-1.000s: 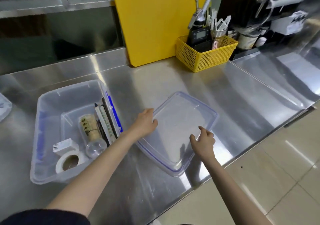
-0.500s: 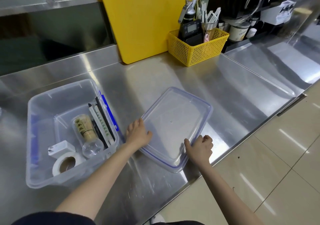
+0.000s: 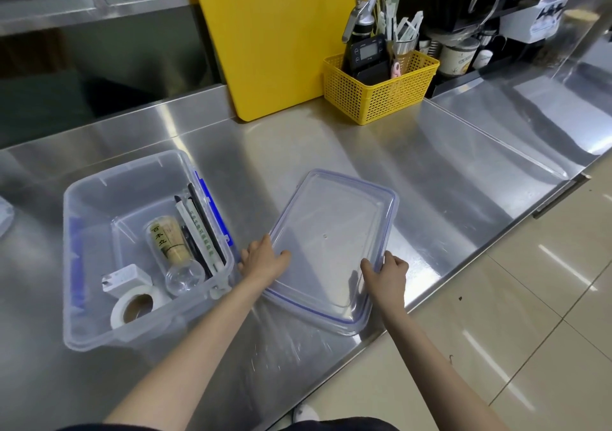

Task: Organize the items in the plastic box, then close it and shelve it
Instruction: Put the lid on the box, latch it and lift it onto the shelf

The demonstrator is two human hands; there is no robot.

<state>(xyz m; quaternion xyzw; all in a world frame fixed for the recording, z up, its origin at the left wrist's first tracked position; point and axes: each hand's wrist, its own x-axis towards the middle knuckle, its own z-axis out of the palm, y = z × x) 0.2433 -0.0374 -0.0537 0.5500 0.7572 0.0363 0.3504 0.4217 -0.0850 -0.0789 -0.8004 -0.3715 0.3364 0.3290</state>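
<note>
A clear plastic box [image 3: 99,198] with blue latches stands open on the steel counter at the left. Inside lie a roll of white tape [image 3: 134,308], a small white block [image 3: 122,278], a clear tube holding a bamboo whisk [image 3: 170,241] and several wrapped sticks [image 3: 198,228] along the right wall. The clear lid [image 3: 331,232] with a blue rim lies flat to the right of the box. My left hand [image 3: 263,260] grips the lid's near-left edge. My right hand [image 3: 387,273] grips its near-right edge, thumb on top.
A yellow cutting board [image 3: 281,33] leans against the back wall. A yellow basket [image 3: 381,89] with a timer, a dispenser and utensils stands beside it. The counter's front edge [image 3: 430,295] runs diagonally just behind my right hand, with tiled floor beyond.
Both hands slid along the lid toward its near end and now grip its two side edges. The camera view shifted slightly.
</note>
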